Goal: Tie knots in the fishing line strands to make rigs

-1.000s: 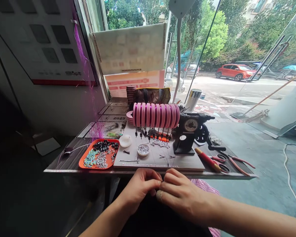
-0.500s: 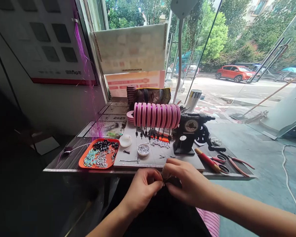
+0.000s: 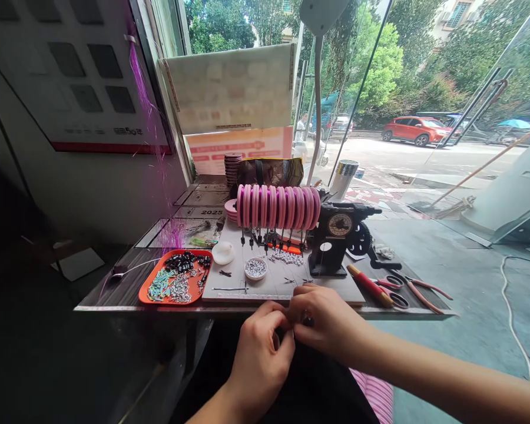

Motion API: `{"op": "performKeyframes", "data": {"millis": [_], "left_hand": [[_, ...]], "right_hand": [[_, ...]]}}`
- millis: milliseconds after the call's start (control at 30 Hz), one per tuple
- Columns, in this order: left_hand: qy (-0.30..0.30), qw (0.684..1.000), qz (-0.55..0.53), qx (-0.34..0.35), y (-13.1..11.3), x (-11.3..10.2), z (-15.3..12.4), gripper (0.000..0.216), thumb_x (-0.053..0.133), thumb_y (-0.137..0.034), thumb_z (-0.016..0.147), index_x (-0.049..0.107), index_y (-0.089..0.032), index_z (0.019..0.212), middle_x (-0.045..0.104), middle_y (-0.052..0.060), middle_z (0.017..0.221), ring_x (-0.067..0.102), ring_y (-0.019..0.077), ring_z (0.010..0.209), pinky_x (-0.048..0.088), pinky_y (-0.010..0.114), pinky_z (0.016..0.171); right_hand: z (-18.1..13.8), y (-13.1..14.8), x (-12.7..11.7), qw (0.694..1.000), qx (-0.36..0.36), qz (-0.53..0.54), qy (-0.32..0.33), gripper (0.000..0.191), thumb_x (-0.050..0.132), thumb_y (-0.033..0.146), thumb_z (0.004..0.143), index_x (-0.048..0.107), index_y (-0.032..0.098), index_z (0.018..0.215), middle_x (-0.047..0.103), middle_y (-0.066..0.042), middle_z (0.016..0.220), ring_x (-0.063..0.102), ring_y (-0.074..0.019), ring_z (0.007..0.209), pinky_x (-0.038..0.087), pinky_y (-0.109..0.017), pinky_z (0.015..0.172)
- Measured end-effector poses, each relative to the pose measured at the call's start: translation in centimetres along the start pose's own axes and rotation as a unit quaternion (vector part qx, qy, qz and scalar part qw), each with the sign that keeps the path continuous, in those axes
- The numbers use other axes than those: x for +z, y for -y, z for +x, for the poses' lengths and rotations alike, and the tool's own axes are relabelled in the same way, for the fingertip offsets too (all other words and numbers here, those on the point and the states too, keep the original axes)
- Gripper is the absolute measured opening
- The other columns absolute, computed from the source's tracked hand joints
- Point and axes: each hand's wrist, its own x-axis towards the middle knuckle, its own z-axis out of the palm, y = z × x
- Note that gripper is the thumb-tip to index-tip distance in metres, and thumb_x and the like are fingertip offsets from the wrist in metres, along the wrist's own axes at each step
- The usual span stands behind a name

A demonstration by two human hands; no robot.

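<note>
Close to the table's front edge, my left hand (image 3: 265, 347) and my right hand (image 3: 320, 315) meet above my lap, fingertips touching. Both are closed in a pinch; whatever lies between the fingers is too small and hidden to name. Just beyond them on a pale board (image 3: 229, 294) stands a round dish (image 3: 255, 269) of small silvery beads. Loose white beads (image 3: 286, 257) lie behind it. Small dark pieces (image 3: 225, 273) and a thin rod (image 3: 229, 288) rest nearer the front. Above the board, a row of pink spools (image 3: 278, 207) carries thin lines with dark weights hanging down.
An orange tray (image 3: 143, 288) of black, teal and silver small parts sits left. A black hand-cranked winder (image 3: 329, 253) stands right of the spools. Right of it lie a red-and-yellow tool (image 3: 368, 285), scissors (image 3: 393, 290) and pliers (image 3: 426, 294). A lamp post (image 3: 317, 106) rises behind.
My left hand has turned more upright and curled, and moved slightly right. My right hand's fingers have closed in further against it. The view has shifted a little.
</note>
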Motion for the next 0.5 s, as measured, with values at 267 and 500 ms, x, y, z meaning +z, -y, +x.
{"op": "performKeyframes", "data": {"millis": [267, 500], "left_hand": [[0.09, 0.932, -0.288, -0.203, 1.0, -0.7, 1.4, 0.007, 0.059, -0.015, 0.057, 0.055, -0.014, 0.052, 0.053, -0.001, 0.071, 0.037, 0.0056, 0.047, 0.026, 0.023, 0.045], [0.116, 0.914, -0.316, -0.227, 1.1, -1.1, 1.6, 0.003, 0.056, -0.013, 0.054, 0.058, -0.013, 0.051, 0.053, -0.001, 0.069, 0.039, 0.0054, 0.048, 0.027, 0.022, 0.046]], "right_hand": [[-0.7, -0.2, -1.0, 0.983, -0.033, 0.178, 0.04, 0.02, 0.057, -0.004, 0.065, 0.062, 0.015, 0.064, 0.056, 0.002, 0.067, 0.053, -0.0116, 0.065, 0.039, -0.021, 0.062], [-1.6, 0.6, -2.3, 0.977, -0.117, 0.146, 0.105, 0.014, 0.059, 0.005, 0.078, 0.06, 0.016, 0.068, 0.059, 0.002, 0.066, 0.049, -0.0131, 0.074, 0.039, -0.024, 0.07]]}}
